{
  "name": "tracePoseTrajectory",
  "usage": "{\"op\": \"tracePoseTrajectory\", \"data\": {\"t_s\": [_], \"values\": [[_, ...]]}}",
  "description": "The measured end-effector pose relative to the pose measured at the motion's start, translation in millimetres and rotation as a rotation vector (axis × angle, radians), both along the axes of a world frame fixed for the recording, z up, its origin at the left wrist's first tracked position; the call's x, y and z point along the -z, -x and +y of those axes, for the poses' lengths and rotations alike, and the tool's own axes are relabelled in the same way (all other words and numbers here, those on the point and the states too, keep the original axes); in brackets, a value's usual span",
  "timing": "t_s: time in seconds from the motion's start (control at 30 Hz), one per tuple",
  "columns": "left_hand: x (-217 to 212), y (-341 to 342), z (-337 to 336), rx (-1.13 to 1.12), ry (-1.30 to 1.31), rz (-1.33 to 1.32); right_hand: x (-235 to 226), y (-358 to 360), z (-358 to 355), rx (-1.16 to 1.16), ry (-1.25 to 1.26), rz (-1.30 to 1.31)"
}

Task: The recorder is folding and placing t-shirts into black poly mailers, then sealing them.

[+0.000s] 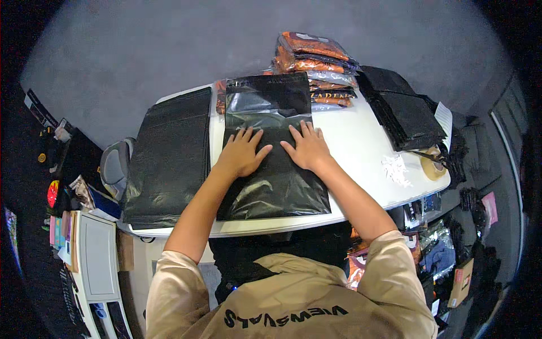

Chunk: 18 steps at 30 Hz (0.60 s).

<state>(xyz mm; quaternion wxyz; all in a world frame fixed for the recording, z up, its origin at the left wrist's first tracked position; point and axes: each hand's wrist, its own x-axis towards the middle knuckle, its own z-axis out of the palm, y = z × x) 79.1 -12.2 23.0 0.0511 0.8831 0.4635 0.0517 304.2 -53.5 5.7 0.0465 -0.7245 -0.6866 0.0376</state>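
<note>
A large black plastic mailer bag (pixel 271 195) lies flat on the white table (pixel 361 164), its far end reaching toward a pile of wrapped garments. My left hand (pixel 241 151) rests on the left half of the bag, fingers spread and palm down. On its right side my right hand (pixel 307 146) presses in the same way, fingers apart. Neither hand grips anything. The bag's surface is creased and shiny, and I cannot tell whether anything is inside. To the left, a stack of flat black mailer bags (pixel 169 155) covers that end of the table.
Clear-wrapped orange and dark garments (pixel 316 56) are piled at the far edge. More black bags (pixel 409 110) lie at the far right, near a roll of tape (pixel 433 165) and scattered white paper slips (pixel 396 170). A white cabinet (pixel 99 257) stands at lower left.
</note>
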Motion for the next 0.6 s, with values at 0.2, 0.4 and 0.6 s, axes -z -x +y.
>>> {"op": "tracePoseTrajectory", "data": {"t_s": [0.2, 0.4, 0.6], "values": [[6, -9, 9, 0.101, 0.024, -0.028, 9, 5, 7, -0.141, -0.068, 0.114], [8, 14, 26, 0.002, 0.024, -0.059, 2, -1, 11, -0.013, -0.052, 0.034], [12, -2, 29, 0.164, 0.023, -0.091, 14, 10, 12, -0.225, -0.146, 0.111]]}}
